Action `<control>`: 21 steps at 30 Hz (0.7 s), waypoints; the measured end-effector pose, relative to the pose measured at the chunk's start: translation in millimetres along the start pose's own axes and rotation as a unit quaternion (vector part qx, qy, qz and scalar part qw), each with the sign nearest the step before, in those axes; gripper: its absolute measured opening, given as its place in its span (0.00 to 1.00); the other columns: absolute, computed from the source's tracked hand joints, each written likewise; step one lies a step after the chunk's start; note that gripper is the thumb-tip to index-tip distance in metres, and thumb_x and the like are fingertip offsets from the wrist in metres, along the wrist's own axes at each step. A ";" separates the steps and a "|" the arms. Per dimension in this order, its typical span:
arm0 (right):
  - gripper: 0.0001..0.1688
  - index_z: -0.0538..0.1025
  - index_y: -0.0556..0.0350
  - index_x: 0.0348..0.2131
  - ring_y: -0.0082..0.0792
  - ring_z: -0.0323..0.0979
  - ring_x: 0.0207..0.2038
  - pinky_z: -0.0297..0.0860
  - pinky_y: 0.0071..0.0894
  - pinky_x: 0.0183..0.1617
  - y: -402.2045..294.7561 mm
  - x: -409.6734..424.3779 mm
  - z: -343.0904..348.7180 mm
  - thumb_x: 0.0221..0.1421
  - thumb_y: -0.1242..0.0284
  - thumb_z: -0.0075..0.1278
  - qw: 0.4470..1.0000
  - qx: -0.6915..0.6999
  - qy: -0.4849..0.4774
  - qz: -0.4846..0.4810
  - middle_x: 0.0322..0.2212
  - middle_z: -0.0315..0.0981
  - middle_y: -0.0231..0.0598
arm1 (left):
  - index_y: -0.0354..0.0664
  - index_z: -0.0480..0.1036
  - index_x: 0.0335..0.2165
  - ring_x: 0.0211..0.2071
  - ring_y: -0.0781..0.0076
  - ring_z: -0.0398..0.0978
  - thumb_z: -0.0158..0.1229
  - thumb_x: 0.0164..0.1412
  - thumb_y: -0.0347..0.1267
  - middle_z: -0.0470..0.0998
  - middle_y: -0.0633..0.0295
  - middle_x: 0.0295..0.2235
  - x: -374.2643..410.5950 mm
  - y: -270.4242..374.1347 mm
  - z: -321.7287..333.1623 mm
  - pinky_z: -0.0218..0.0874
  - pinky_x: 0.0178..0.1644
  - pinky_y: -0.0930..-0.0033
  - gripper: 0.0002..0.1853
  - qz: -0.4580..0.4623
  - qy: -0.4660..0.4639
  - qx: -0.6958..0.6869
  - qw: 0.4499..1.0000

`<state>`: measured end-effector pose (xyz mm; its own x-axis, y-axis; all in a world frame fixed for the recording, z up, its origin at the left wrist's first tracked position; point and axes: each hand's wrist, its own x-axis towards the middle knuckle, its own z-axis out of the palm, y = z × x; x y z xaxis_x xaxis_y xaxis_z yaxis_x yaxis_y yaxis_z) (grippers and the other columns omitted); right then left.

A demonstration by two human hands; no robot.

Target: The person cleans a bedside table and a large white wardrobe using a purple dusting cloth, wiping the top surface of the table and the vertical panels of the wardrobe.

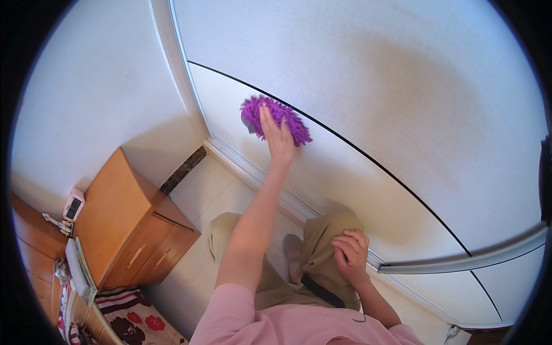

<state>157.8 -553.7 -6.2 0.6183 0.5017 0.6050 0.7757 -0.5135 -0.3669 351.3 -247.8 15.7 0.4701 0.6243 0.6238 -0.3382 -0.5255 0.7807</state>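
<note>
My left hand (278, 140) presses a purple chenille cleaning mitt (297, 125) against the lower cream panel (345, 172) of a sliding wardrobe door. The mitt lies just below the thin black strip (366, 155) that divides the door. A patch of grey shows at the mitt's left edge. My right hand (351, 256) rests on my bent right knee, fingers loosely curled and holding nothing.
At left stands a wooden bedside cabinet (116, 202) with a small digital clock (74, 205) on top. Floral bedding (138, 321) lies at lower left. The door's metal bottom track (250, 166) runs along the tiled floor (207, 189). Another door panel's edge (465, 261) overlaps at right.
</note>
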 end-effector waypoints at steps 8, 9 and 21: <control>0.15 0.80 0.47 0.34 0.39 0.71 0.49 0.62 0.49 0.57 -4.8 7.6 4.4 0.43 0.80 0.60 1.000 -0.007 -0.008 -0.010 0.37 0.78 0.27 | 0.27 0.42 0.67 0.71 0.44 0.41 0.44 0.71 0.31 0.44 0.38 0.69 -107.5 -45.1 17.9 0.32 0.73 0.54 0.34 -0.179 -0.027 -0.010 0.983; 0.14 0.80 0.47 0.34 0.39 0.71 0.49 0.62 0.49 0.57 -5.2 7.1 5.5 0.43 0.80 0.60 1.000 -0.010 -0.009 -0.009 0.37 0.78 0.27 | 0.27 0.43 0.67 0.70 0.43 0.41 0.45 0.70 0.31 0.45 0.38 0.68 -129.4 -27.5 23.8 0.32 0.73 0.52 0.35 -0.135 -0.047 0.001 0.990; 0.13 0.80 0.47 0.33 0.38 0.71 0.48 0.61 0.45 0.57 -6.1 6.9 3.2 0.43 0.81 0.59 0.999 -0.019 -0.034 0.017 0.36 0.79 0.27 | 0.34 0.46 0.68 0.70 0.43 0.43 0.47 0.69 0.31 0.46 0.42 0.69 -24.8 -12.2 0.1 0.34 0.72 0.50 0.35 -0.023 0.006 -0.009 1.000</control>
<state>157.6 -544.8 -2.1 0.6519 0.5290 0.5433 0.7498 -0.5567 -0.3576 343.8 -256.8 -9.2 0.4758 0.6543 0.5878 -0.3312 -0.4858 0.8089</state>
